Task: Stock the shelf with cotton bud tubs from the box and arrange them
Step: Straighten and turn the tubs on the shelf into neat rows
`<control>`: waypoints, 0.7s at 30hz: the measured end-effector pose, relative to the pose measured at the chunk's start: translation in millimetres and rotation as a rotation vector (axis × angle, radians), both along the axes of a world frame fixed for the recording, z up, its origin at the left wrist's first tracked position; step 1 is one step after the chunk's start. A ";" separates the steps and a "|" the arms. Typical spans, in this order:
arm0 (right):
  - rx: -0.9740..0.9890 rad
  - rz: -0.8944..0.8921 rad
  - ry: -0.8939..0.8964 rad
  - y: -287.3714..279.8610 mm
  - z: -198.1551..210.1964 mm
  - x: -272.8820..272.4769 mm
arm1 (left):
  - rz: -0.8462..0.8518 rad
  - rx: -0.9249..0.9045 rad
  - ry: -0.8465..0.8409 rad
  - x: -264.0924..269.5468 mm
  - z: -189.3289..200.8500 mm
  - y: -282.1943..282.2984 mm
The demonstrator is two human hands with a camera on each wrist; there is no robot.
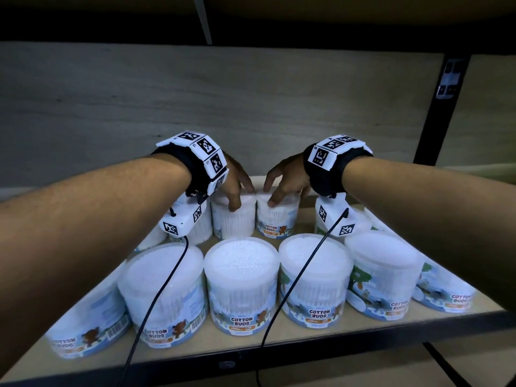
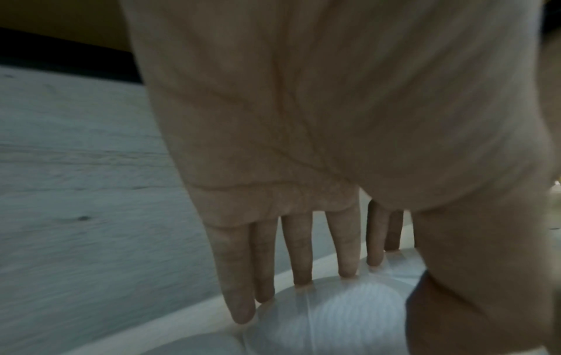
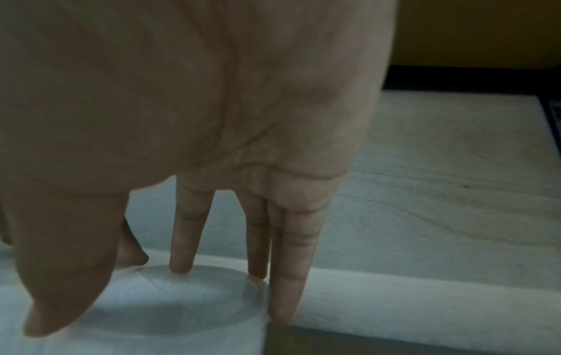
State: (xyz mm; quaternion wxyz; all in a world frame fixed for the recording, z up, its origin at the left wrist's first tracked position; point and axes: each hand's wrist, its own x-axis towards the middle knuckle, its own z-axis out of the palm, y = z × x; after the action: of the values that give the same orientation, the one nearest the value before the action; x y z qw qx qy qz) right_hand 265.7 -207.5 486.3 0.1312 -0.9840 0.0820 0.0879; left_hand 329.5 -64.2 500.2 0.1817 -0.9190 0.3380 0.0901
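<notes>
Several clear cotton bud tubs with "COTTON BUDS" labels stand in two rows on the wooden shelf [image 1: 201, 356]. My left hand [image 1: 237, 191] grips the top of a back-row tub [image 1: 237, 223], thumb on its front and fingers [image 2: 300, 264] over the far rim of its lid [image 2: 334, 319]. My right hand [image 1: 283, 188] grips the neighbouring back-row tub [image 1: 276, 219] the same way, with its fingers [image 3: 185, 245] at the far edge of the lid [image 3: 170, 312]. The two tubs stand upright and touch side by side. No box is in view.
A front row of tubs [image 1: 241, 280] fills the shelf's near edge, and more tubs sit half hidden under my wrists. Wrist-camera cables [image 1: 296, 277] hang over the front tubs. The back panel [image 1: 251, 107] stands behind, and a black upright post [image 1: 438, 107] at the right.
</notes>
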 end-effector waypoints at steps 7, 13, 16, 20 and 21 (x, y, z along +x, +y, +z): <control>-0.045 0.021 -0.005 1.5 1.6 -1.7 | 0.001 -0.029 -0.025 -2.0 -0.2 -2.8; -0.077 0.038 0.009 -3.9 2.3 -1.3 | 0.063 -0.112 -0.060 -6.4 -7.1 -9.1; -0.099 0.045 0.011 -6.5 1.4 -0.2 | 0.114 -0.146 -0.045 1.3 -11.0 -11.5; -0.095 0.061 0.029 -9.2 -0.6 1.8 | 0.170 -0.203 -0.099 8.0 -19.1 -15.3; -0.096 0.064 0.025 -9.7 -1.0 2.0 | 0.187 -0.223 -0.109 8.0 -21.0 -15.0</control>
State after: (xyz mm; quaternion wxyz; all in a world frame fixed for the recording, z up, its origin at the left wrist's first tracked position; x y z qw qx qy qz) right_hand 267.7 -217.3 485.2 0.0800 -0.9901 0.0564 0.1003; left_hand 337.5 -79.2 479.2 0.0874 -0.9644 0.2487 0.0187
